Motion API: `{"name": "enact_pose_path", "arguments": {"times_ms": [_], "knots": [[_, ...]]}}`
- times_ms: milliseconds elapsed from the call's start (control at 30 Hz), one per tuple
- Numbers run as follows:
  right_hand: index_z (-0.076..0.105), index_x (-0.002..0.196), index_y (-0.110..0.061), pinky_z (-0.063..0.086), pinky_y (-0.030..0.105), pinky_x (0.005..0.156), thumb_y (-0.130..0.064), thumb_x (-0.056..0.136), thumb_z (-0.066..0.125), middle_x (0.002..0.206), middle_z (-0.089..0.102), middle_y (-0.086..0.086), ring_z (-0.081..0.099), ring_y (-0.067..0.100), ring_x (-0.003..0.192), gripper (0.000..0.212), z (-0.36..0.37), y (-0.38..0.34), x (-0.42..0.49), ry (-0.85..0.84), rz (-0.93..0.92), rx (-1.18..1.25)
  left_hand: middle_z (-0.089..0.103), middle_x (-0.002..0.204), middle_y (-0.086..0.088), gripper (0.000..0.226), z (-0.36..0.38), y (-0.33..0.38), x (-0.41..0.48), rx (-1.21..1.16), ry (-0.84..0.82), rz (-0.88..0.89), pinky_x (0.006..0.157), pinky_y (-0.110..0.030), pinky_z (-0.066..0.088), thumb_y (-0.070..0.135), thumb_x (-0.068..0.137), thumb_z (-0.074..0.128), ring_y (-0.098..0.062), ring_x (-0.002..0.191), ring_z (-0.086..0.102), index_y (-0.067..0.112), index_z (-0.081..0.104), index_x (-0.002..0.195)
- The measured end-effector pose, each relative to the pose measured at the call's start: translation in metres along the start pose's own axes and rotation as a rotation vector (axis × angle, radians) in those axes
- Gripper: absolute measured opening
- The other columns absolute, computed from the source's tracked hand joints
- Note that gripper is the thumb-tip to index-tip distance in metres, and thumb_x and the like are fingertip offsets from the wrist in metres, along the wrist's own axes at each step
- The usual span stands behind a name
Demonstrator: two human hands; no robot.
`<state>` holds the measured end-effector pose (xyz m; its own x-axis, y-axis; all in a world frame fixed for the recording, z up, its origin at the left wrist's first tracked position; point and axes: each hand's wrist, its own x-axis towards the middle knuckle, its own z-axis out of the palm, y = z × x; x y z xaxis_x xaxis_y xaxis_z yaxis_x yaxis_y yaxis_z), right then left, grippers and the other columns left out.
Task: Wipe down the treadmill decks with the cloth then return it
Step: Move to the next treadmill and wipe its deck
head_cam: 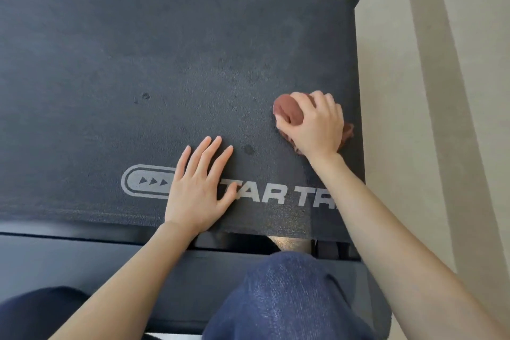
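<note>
Cloth (288, 110) bunched under right hand (317, 124), gripped on treadmill deck (138, 50) | left hand (197, 185) flat, fingers straight

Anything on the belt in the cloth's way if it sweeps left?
Only the left hand, flat on the belt over the logo, nearer the person than the cloth in the right hand. Level with the cloth, nothing but small dark spots.

Left grip (197, 188) lies flat, fingers straight; right grip (317, 124), arm outstretched, clutches the cloth (287, 109).
</note>
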<state>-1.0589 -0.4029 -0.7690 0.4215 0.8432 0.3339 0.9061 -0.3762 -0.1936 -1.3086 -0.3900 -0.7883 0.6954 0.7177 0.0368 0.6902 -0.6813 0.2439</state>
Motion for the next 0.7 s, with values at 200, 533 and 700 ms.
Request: {"name": "enact_pose_path", "arguments": {"times_ms": [200,533,700], "knots": [[0.067,0.105,-0.022,0.038,0.037,0.07,-0.051,0.075,0.062,0.091,0.061,0.009,0.054,0.031,0.086,0.042,-0.009,0.0,-0.018,-0.003,0.078,0.038,0.032,0.151,-0.005,0.063,-0.004,0.004,0.0,-0.009,-0.009,-0.015,0.116,-0.046,0.015,0.049,0.088,0.037,-0.023,0.142,0.023,0.017,0.04,0.142],[0.071,0.094,-0.02,0.04,0.035,0.063,-0.05,0.072,0.064,0.082,0.063,0.005,0.056,0.029,0.076,0.038,-0.009,0.008,-0.035,0.069,0.039,0.023,0.033,0.15,-0.007,0.063,-0.003,0.004,0.0,0.006,-0.023,-0.02,0.116,-0.047,0.016,0.049,0.088,0.036,-0.023,0.142,0.023,0.016,0.04,0.141],[0.062,0.116,-0.024,0.038,0.037,0.081,-0.059,0.078,0.051,0.109,0.062,0.006,0.052,0.028,0.102,0.053,0.025,0.008,0.084,-0.056,0.127,-0.064,0.034,0.15,-0.006,0.062,-0.004,0.004,0.0,0.004,-0.008,-0.012,0.115,-0.047,0.017,0.049,0.088,0.038,-0.023,0.142,0.023,0.016,0.04,0.141]]}}
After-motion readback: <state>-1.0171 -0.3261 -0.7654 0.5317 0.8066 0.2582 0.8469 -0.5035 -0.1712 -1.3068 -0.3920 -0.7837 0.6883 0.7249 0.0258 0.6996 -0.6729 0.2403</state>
